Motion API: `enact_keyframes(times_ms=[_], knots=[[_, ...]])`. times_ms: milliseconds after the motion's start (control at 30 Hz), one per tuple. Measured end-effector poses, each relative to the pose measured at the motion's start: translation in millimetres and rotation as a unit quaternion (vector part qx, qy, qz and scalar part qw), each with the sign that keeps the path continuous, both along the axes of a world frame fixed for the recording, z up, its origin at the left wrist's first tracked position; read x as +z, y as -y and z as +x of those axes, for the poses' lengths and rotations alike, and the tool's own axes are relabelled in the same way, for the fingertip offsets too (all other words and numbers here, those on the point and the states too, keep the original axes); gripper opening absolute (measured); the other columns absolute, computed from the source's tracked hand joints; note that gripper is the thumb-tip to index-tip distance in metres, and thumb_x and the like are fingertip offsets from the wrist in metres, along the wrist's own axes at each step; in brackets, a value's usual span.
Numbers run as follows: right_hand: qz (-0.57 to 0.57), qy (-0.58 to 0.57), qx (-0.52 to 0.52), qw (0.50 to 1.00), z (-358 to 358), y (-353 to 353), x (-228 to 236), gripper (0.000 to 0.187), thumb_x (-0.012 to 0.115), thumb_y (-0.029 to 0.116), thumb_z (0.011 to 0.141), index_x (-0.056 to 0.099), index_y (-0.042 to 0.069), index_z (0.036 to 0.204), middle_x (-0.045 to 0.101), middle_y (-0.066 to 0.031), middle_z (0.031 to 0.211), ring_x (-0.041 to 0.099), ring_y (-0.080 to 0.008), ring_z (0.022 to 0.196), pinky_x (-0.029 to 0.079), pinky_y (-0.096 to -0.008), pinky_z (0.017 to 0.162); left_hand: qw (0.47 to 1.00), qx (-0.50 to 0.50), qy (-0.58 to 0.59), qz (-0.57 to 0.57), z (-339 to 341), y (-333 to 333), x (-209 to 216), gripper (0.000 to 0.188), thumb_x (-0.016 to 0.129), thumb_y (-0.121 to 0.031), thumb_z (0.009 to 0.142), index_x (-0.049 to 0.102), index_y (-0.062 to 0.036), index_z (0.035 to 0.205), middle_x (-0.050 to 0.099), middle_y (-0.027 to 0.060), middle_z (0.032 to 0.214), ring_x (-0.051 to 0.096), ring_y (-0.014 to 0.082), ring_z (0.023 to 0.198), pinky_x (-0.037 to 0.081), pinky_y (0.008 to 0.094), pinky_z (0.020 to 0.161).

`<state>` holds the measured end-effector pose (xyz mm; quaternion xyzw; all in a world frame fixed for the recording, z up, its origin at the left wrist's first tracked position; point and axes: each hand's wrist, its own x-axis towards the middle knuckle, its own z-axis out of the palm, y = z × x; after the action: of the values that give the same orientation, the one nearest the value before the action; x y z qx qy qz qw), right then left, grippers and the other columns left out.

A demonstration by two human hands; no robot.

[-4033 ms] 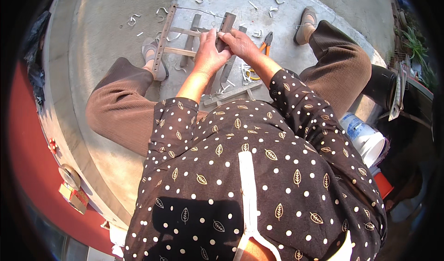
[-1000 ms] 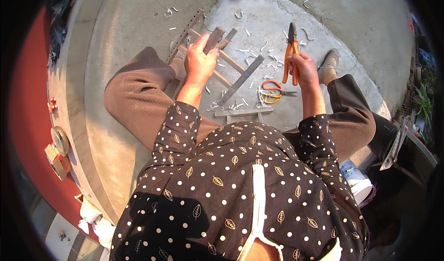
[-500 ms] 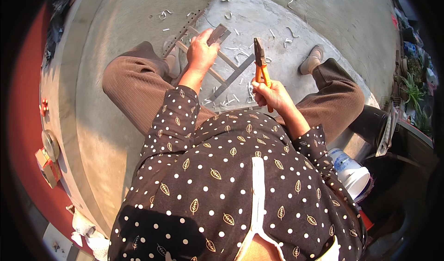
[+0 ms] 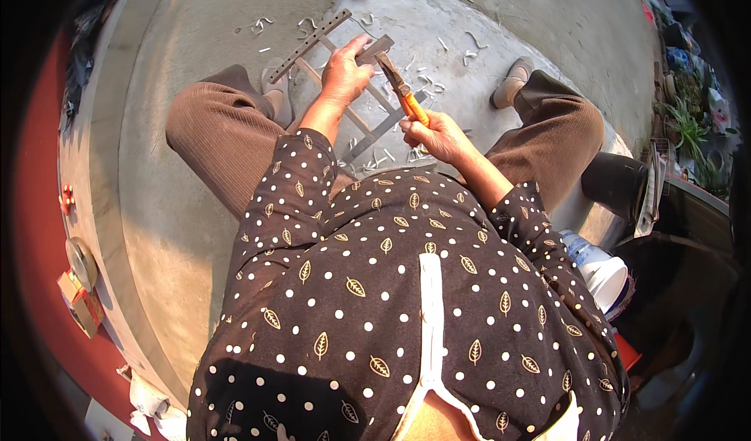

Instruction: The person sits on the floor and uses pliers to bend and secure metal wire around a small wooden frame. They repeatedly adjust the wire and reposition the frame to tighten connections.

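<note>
My left hand is wrapped round a grey metal frame between my knees. The frame looks ladder-like, with crossbars and a side bar pierced by a row of holes. A flat grey end piece sticks out past my left fingers. My right hand grips combination pliers by their orange handles, tilted up to the left. Their jaws are at that end piece; I cannot tell whether they bite on it. My left hand hides part of the frame.
Several white curled scraps are strewn over the concrete floor. My feet stand either side of the frame. At right are a black bucket, a white bucket and plants. A small box lies by the left wall.
The pliers have swung left and tilted over, from standing upright apart from the frame to having their jaws at the end piece. My left hand keeps its hold; the whole view has shifted slightly.
</note>
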<state>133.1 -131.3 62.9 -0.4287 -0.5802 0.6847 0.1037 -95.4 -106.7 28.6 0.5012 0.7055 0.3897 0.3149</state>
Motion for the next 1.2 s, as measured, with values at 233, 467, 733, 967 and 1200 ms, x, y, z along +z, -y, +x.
enact_keyframes(times_ms=[233, 467, 733, 967, 1200], knots=[[-0.046, 0.077, -0.029, 0.996, -17, -9, -2, 0.037, 0.061, 0.038, 0.088, 0.058, 0.002, 0.079, 0.063, -0.0047, 0.07, 0.061, -0.0132, 0.06, 0.049, -0.0282, 0.054, 0.987, -0.053, 0.15, 0.017, -13, 0, 12, 0.052, 0.061, 0.004, 0.064, 0.065, -0.013, 0.112, 0.061, 0.0029, 0.108, 0.06, 0.0156, 0.087, 0.05, 0.0285, 0.079], [-0.006, 0.058, 0.007, 0.998, -26, -7, -9, 0.037, 0.062, 0.036, 0.087, 0.059, 0.001, 0.08, 0.061, -0.0053, 0.066, 0.061, -0.0135, 0.057, 0.049, -0.0296, 0.051, 0.981, -0.088, 0.17, 0.034, -22, 1, 11, 0.035, 0.062, 0.003, 0.067, 0.07, -0.0053, 0.1, 0.057, 0.0038, 0.116, 0.058, 0.0151, 0.098, 0.048, 0.0288, 0.086], [0.034, 0.173, 0.023, 0.984, -33, -12, 5, 0.04, 0.062, 0.037, 0.087, 0.06, -0.002, 0.081, 0.061, -0.0094, 0.064, 0.063, -0.0191, 0.055, 0.052, -0.034, 0.053, 0.968, -0.089, 0.236, -0.004, -19, -2, 31, 0.023, 0.072, -0.013, 0.075, 0.07, 0.0004, 0.094, 0.05, 0.0104, 0.123, 0.054, 0.0162, 0.104, 0.045, 0.0302, 0.09], [0.443, 0.299, 0.067, 0.842, -23, -12, 15, 0.023, 0.068, 0.029, 0.072, 0.068, 0.009, 0.082, 0.065, -0.0117, 0.076, 0.064, -0.034, 0.074, 0.052, -0.0439, 0.067, 0.964, -0.061, 0.257, 0.036, -25, -2, 5, 0.027, 0.076, -0.023, 0.078, 0.071, 0.0013, 0.089, 0.05, 0.0098, 0.122, 0.055, 0.0162, 0.103, 0.047, 0.029, 0.086], [0.373, 0.152, 0.043, 0.914, -14, -22, 0, 0.021, 0.073, 0.022, 0.067, 0.07, 0.008, 0.083, 0.062, -0.0127, 0.092, 0.063, -0.0262, 0.079, 0.05, -0.0393, 0.071, 0.969, -0.057, 0.238, 0.02, -23, -4, 9, 0.027, 0.077, -0.023, 0.077, 0.071, 0.001, 0.09, 0.054, 0.0108, 0.121, 0.055, 0.0175, 0.106, 0.046, 0.0302, 0.088]])
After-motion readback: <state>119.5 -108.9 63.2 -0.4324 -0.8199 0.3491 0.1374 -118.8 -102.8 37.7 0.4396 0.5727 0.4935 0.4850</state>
